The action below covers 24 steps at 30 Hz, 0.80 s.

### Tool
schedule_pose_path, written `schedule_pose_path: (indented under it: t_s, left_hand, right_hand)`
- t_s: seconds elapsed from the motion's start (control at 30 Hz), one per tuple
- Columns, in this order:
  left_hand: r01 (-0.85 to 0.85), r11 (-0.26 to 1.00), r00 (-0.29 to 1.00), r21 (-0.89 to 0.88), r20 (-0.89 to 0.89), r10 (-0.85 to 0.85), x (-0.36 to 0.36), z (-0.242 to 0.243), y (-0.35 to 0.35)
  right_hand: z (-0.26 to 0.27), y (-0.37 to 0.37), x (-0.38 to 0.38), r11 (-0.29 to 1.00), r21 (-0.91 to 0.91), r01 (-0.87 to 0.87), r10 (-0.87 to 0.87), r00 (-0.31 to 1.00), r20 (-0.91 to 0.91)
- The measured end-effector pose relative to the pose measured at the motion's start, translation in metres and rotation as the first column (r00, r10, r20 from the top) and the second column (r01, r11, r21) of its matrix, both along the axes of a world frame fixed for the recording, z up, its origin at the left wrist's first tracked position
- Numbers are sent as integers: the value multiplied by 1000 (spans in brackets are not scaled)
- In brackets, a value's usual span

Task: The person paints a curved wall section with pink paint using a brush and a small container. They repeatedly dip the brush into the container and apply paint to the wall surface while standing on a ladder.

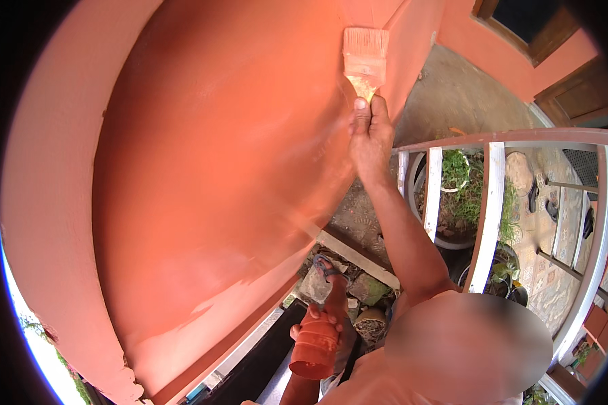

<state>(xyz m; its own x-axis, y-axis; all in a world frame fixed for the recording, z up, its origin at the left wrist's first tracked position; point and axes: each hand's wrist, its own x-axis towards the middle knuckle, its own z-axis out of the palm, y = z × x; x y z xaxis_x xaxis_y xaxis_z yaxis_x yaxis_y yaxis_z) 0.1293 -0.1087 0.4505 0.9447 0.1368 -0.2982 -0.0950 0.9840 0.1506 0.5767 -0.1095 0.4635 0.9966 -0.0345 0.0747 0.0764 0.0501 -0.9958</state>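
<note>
My right hand (372, 134) grips the handle of a wide, flat paintbrush (365, 63), its thumb on the yellowish handle. Orange paint coats the bristles and ferrule, and the bristles point up along the orange wall (223, 152). Whether they touch it is hard to tell. Lower down, my left hand (316, 315) holds a paint-covered orange container (315, 349) with its fingers around it. What is inside the container cannot be seen. The wall shows a darker, glossy orange over most of its face and a paler band along its lower edge.
A railing-like frame (494, 217) with pale bars stands at my right. Behind it are a potted plant (456, 169) and a patterned tile floor (542, 253). A sandalled foot (329, 268) rests among stones, near a concrete ledge (359, 258). A dark beam (253, 357) runs below the wall.
</note>
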Motion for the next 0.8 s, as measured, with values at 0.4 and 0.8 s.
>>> schedule_pose_path:
  t_s: [0.4, 0.8]
  left_hand:
    - [-82, 997, 994, 6, 73, 81, -4, 10, -5]
    - [-93, 991, 991, 91, 103, 84, 16, 42, -1]
  right_hand:
    - [-133, -14, -30, 977, 210, -25, 170, 679, -714]
    - [191, -38, 1, 808, 577, -119, 344, 890, -298]
